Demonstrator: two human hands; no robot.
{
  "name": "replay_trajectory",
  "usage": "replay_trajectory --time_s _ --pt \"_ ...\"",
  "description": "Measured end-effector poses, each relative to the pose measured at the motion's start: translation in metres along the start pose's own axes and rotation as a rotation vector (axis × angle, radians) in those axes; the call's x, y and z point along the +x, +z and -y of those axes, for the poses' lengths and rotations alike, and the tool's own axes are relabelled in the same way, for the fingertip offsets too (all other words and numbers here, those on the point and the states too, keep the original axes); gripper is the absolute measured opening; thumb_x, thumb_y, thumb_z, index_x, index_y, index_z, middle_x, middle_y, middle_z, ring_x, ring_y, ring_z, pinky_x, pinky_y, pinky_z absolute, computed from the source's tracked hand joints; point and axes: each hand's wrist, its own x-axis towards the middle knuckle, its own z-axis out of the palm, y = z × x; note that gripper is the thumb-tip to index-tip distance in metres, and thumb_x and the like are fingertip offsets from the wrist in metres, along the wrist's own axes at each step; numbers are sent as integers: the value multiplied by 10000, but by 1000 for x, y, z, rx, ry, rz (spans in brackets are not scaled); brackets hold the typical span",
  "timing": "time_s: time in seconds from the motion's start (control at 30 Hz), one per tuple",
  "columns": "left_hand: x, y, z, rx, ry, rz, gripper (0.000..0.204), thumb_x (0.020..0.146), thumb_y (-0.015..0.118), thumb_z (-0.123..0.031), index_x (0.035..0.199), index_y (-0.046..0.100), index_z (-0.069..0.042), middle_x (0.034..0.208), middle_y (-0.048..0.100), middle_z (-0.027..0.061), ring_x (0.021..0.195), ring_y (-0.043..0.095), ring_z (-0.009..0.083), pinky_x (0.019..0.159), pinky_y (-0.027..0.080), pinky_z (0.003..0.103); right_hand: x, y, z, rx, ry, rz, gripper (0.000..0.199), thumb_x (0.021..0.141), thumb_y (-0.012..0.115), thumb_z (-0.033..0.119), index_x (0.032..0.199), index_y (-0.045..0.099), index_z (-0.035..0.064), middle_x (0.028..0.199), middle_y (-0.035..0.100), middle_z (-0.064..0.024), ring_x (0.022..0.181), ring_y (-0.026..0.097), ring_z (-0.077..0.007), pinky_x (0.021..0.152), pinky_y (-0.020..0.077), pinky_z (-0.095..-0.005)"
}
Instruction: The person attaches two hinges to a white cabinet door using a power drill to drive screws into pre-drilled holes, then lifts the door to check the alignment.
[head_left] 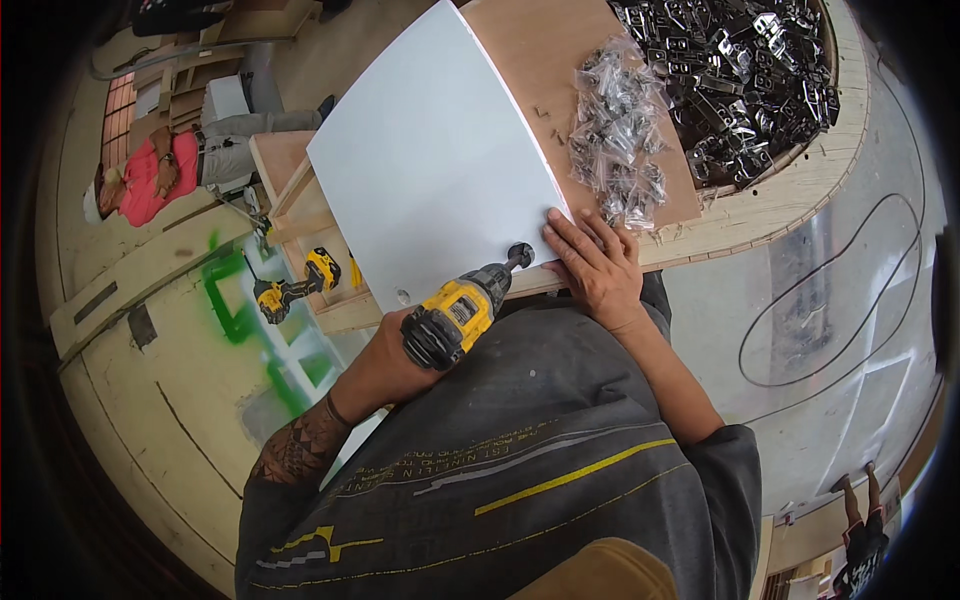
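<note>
My left hand (382, 362) is wrapped round the handle of a yellow and black cordless drill (458, 312). A wide, dark, round bit (520, 256) in its chuck meets the white panel (440, 150) close to the near edge; whether it has cut in, I cannot tell. Fingers apart, my right hand (600, 270) lies on the panel's near right corner, just right of the bit. Near the panel's left corner is a small round recess (403, 297). The panel rests on a wooden workbench (850, 130).
Clear bags of small metal parts (620, 130) lie on a brown board (535, 50), beside a heap of metal hinges (740, 80). A second yellow drill (297, 285) is at the left near a wooden frame. A person in pink (160, 170) is beyond; a cable (850, 290) loops across the floor.
</note>
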Motion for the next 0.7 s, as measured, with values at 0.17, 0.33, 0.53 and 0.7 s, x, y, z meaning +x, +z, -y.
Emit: replay_trajectory --time_s 0.17,0.33,0.53,0.7 --pt "7 -1 -1 -73 57 120 313 826 768 -100 1086 675 46 954 755 190 899 748 230 818 562 327 4 2 -5 -4 18 14 497 863 700 424 1342 663 294 1502 537 155 1261 547 -154 1016 396 -320" --pt "2 7 4 -5 141 65 279 826 757 -85 1061 686 47 970 751 194 917 753 267 819 569 331 0 -2 -3 3 16 32 498 862 695 414 1345 663 295 1502 537 157 1240 548 -153 1008 402 -318" --pt "1 13 22 31 121 110 286 811 746 -67 1073 697 37 989 749 188 919 749 281 828 575 339 1 -3 -4 24 7 40 495 852 693 393 1335 670 288 1498 539 159 1220 546 -164 996 412 -315" --pt "2 15 20 -15 69 121 289 827 740 -72 1093 697 32 1014 748 187 946 745 272 848 573 342 0 -2 -4 9 14 36 489 855 689 382 1335 669 291 1499 535 167 1209 544 -156 994 412 -310"
